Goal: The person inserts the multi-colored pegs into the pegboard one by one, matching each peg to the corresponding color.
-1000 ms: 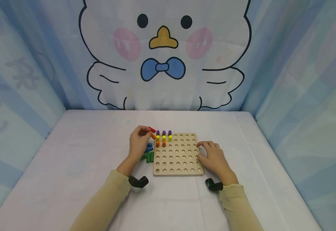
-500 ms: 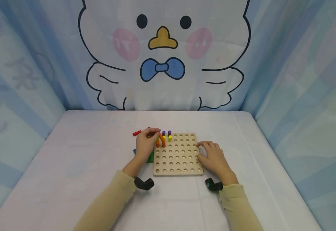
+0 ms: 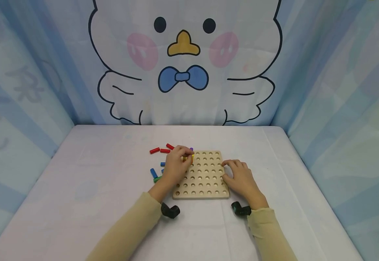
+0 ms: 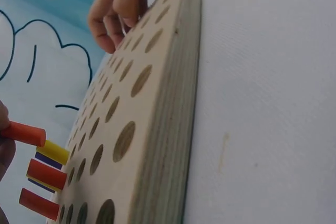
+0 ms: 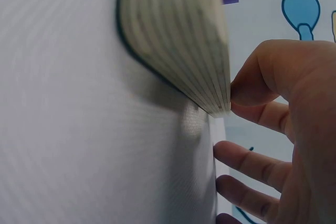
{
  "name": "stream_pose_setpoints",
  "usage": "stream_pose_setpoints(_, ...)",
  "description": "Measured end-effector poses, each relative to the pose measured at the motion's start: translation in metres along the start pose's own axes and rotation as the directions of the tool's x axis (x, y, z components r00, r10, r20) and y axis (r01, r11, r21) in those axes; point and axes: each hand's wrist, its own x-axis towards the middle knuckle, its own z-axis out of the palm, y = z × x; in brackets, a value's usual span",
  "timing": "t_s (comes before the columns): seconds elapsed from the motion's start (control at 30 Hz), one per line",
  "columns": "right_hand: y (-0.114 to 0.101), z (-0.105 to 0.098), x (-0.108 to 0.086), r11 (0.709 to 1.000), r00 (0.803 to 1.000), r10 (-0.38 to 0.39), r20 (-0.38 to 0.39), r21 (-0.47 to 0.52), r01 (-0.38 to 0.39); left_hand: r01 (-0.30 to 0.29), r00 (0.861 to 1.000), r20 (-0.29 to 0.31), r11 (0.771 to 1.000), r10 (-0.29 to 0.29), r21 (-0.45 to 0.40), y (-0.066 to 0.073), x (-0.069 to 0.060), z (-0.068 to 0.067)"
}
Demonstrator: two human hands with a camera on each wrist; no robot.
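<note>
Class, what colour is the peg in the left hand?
The peg is orange-red, seen best in the left wrist view.

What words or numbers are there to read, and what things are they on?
None I can read.
Pegboard and pegs: no letters visible.
Left curtain: a faint grey mark, too blurred to tell if it's writing.

Wht tbl (image 3: 78, 203) has wood pegbd (image 3: 203, 174) & loose pegs (image 3: 154, 150) (red, blue, grn).
</note>
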Motion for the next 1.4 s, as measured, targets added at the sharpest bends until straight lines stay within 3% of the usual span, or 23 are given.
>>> stream_pose_setpoints(0.1,0.0,0.001,0.0,1.0,1.0,-0.002,0.0,0.002,0.002,-0.064,0.998,0.032,0.995,0.062,0.079,0.0,-0.002,0.002)
stream_pose_setpoints(0.37,0.0,0.003,0.0,1.0,1.0,-0.002,0.001,0.003,0.002,-0.084,0.994,0.089,0.981,0.069,0.174,-0.005,-0.005,0.007)
stream_pose_setpoints(0.67,-0.001,0.002,0.0,1.0,1.0,-0.01,-0.01,0.002,0.01,-0.241,0.968,0.127,0.935,0.214,0.262,-0.011,-0.009,0.005)
stream_pose_setpoints(0.9,0.0,0.001,-0.001,1.0,1.0,-0.01,-0.006,0.005,0.01,-0.242,0.967,0.138,0.935,0.213,0.258,-0.011,-0.01,0.004)
stream_pose_setpoints(1.2,0.0,0.002,0.0,1.0,1.0,0.004,-0.002,-0.002,-0.004,-0.288,0.953,0.161,0.928,0.255,0.237,-0.005,-0.011,-0.001)
stream_pose_setpoints(1.4,0.0,0.001,0.0,1.0,1.0,-0.004,-0.009,-0.004,0.004,-0.267,0.956,0.191,0.926,0.221,0.266,-0.006,-0.008,-0.001)
